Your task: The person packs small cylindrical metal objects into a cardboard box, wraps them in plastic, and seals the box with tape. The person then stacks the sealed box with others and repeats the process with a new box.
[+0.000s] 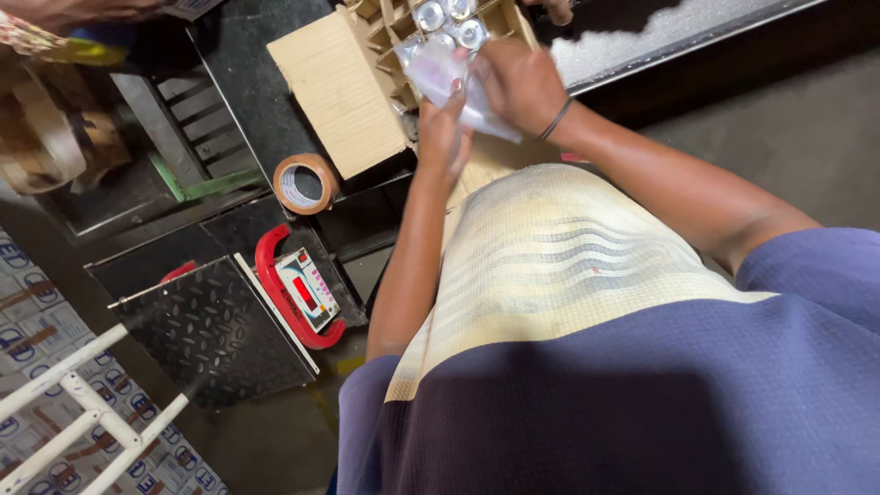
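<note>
At the far left, below the worktop, white rails (64,403) cross a printed floor, and beside them a weighing scale (220,330) sits with its dark tread plate and red-framed display (307,293). Near the worktop's front edge a roll of brown tape (305,183) stands on its side, close to the box but not touching it. Further right a cardboard box (339,87) lies open, one flap folded out flat; card dividers split it into cells, and at least three cells hold shiny round-topped items (454,23), which look like small cans or jars, though I cannot tell which. Over the box's near edge, both hands work a thin plastic bag (449,78): the left hand (442,137) pinches its lower side with curled fingers, and the right hand (518,82), a band at the wrist, grips the top. The film looks flimsy, so a hard pull between the two hands could tear it, and I judge the tape might roll off if the box were nudged.
</note>
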